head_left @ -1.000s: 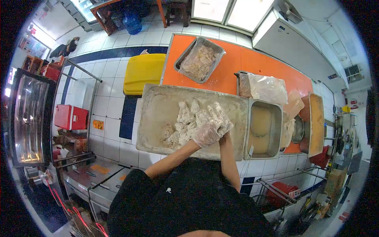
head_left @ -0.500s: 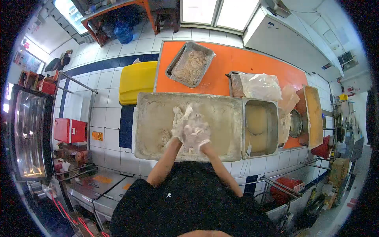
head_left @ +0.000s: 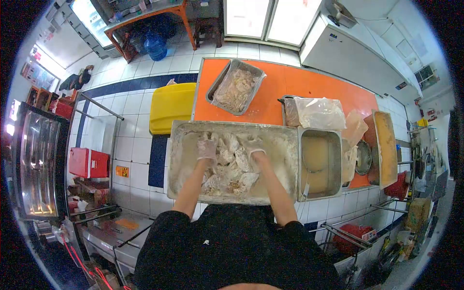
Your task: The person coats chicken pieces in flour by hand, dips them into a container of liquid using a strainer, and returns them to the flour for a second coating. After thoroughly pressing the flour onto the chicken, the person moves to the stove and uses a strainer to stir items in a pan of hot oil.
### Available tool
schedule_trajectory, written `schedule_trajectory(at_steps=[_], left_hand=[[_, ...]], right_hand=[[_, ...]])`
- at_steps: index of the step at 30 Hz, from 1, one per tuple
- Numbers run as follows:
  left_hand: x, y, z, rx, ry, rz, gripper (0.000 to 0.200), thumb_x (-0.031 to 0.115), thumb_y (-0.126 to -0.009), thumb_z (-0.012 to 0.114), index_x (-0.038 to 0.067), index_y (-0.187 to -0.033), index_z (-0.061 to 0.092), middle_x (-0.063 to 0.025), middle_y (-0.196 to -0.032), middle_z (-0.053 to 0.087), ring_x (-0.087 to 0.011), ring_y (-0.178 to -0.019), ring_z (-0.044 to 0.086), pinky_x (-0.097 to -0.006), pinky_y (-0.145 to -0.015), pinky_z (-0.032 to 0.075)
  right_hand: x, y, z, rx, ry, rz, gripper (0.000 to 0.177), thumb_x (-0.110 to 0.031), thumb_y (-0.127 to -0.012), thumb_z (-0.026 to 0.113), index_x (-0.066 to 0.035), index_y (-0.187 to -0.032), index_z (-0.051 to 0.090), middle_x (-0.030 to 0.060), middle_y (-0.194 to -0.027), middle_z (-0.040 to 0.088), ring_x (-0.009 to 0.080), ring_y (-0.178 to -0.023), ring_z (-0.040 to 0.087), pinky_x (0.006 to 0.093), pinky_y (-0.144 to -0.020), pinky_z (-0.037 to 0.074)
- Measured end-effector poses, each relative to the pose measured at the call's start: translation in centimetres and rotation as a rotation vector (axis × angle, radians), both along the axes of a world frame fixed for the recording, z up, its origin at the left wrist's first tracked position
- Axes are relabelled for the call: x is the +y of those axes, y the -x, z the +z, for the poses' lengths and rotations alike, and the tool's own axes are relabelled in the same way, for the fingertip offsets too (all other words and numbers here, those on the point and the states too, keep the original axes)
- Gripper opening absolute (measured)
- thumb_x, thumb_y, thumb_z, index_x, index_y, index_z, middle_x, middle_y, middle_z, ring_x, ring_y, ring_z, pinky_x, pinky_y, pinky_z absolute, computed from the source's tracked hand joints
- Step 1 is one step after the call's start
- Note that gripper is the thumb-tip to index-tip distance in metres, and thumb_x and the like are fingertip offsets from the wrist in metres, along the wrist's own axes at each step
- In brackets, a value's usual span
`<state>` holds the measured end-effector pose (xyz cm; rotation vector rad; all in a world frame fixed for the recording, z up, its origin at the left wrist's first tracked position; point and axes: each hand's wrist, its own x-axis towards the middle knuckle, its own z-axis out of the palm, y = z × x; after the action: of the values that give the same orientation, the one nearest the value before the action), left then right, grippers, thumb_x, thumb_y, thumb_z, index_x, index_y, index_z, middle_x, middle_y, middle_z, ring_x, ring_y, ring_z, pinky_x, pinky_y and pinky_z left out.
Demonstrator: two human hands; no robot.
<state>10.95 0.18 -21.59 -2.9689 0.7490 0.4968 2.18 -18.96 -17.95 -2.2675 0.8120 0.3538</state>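
Note:
A long metal tray [head_left: 282,124] holds pale flour with several coated pieces, probably chicken [head_left: 232,164], heaped in its middle. Both my hands wear thin clear gloves dusted with flour. On the heap's left side, my left hand [head_left: 208,146] is in the flour, its fingers pointing toward the far rim. Opposite it, my right hand [head_left: 254,145] lies at the right edge of the pieces, fingers apart and partly blurred. I see no piece held in either hand. The fingertips are partly hidden by flour.
Right of the tray stands a metal pan of cloudy liquid [head_left: 321,166] with a wire basket. On the orange table [head_left: 270,89] are a tray of pale raw pieces [head_left: 239,87] and a plastic-covered container [head_left: 319,113]. A yellow bin [head_left: 171,106] stands at the left.
My hands were together over the middle, blurred, with floured pieces at them. Now they are apart on either side, and the pieces lie in a heap between them.

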Motion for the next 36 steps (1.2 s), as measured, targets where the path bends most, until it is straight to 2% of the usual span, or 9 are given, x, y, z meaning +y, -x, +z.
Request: schedule_trajectory(at_steps=[3,6,10,14,17,24,27,30,36], left_hand=[[-2.4,2.8,9.8,-0.011,0.178,-0.079,0.045,0.029,-0.081,0.043,0.008,-0.121,0.041,-0.0187,-0.117,0.048,-0.0337,-0.105,0.046,-0.0508,-0.092,0.03],[-3.8,3.1,-1.9,-0.329,0.265,-0.347,0.04,0.027,-0.08,0.044,0.006,-0.114,0.043,-0.0212,-0.109,0.05,-0.0365,-0.097,0.052,-0.046,-0.085,0.038],[-4.7,1.5,-8.8,0.228,0.403,-0.135,0.045,0.032,-0.082,0.044,0.006,-0.119,0.041,-0.0198,-0.117,0.047,-0.0352,-0.103,0.049,-0.0431,-0.094,0.031],[0.6,1.0,-21.1,0.333,0.442,-0.71,0.06,0.034,-0.083,0.04,0.011,-0.135,0.018,-0.0212,-0.134,0.026,-0.0324,-0.123,0.029,-0.0385,-0.104,0.019],[6.9,1.1,-6.6,0.509,0.254,-0.532,0.05,0.031,-0.084,0.039,0.015,-0.131,0.031,-0.0139,-0.128,0.039,-0.0276,-0.118,0.037,-0.0384,-0.101,0.025],[9.1,2.2,6.1,0.485,-0.194,-0.602,0.043,0.014,-0.084,0.036,0.012,-0.127,0.036,-0.0152,-0.123,0.044,-0.0284,-0.114,0.042,-0.0356,-0.093,0.037],[13.7,3.0,-1.2,0.367,0.236,-0.644,0.045,0.015,-0.083,0.041,0.012,-0.128,0.036,-0.0137,-0.121,0.047,-0.0255,-0.113,0.043,-0.0346,-0.093,0.036],[14.2,4.0,-2.3,0.653,0.567,-0.334,0.043,0.018,-0.085,0.041,0.011,-0.127,0.037,-0.011,-0.122,0.047,-0.0209,-0.11,0.044,-0.0326,-0.092,0.035],[8.8,4.5,-4.8,1.067,0.568,0.348,0.043,0.031,-0.086,0.05,0.007,-0.12,0.044,-0.0067,-0.11,0.053,-0.0153,-0.085,0.051,-0.027,-0.076,0.043]], right_hand=[[0.9,-0.7,-5.6,-0.13,-0.373,-0.159,0.062,-0.044,-0.079,0.051,0.0,-0.122,0.042,0.0154,-0.121,0.047,0.0261,-0.111,0.044,0.033,-0.092,0.034],[-2.1,-1.7,-20.8,-0.1,-0.709,-0.133,0.062,-0.044,-0.079,0.053,-0.001,-0.122,0.042,0.0117,-0.124,0.045,0.0212,-0.113,0.04,0.031,-0.095,0.031],[-3.1,0.0,-17.0,-0.143,-0.872,-0.274,0.059,-0.041,-0.08,0.054,-0.003,-0.123,0.043,0.0094,-0.123,0.045,0.0186,-0.111,0.041,0.0306,-0.095,0.03],[-4.0,8.0,-14.4,-0.316,-0.932,-0.083,0.058,-0.043,-0.082,0.049,-0.004,-0.123,0.042,0.0091,-0.125,0.045,0.0195,-0.114,0.04,0.0312,-0.095,0.03],[-3.9,13.1,-5.4,0.05,0.047,0.333,0.057,-0.047,-0.083,0.042,-0.005,-0.121,0.045,0.012,-0.126,0.044,0.0227,-0.119,0.038,0.0311,-0.097,0.029],[-2.9,12.5,1.0,0.349,0.325,0.353,0.052,-0.046,-0.083,0.039,-0.006,-0.114,0.051,0.0134,-0.12,0.048,0.0276,-0.104,0.05,0.0359,-0.089,0.037],[-4.4,14.1,-0.8,0.133,-0.087,0.508,0.047,-0.041,-0.083,0.044,-0.006,-0.114,0.051,0.0111,-0.116,0.052,0.0271,-0.097,0.054,0.0371,-0.08,0.043],[-3.7,15.4,-1.9,0.209,-0.903,-0.172,0.041,-0.033,-0.083,0.049,-0.005,-0.113,0.051,0.0101,-0.111,0.055,0.0237,-0.096,0.055,0.0343,-0.074,0.048],[0.8,12.7,1.6,0.04,-1.229,-0.353,0.039,-0.031,-0.083,0.05,-0.005,-0.112,0.051,0.0096,-0.109,0.055,0.0221,-0.094,0.056,0.033,-0.073,0.049]])
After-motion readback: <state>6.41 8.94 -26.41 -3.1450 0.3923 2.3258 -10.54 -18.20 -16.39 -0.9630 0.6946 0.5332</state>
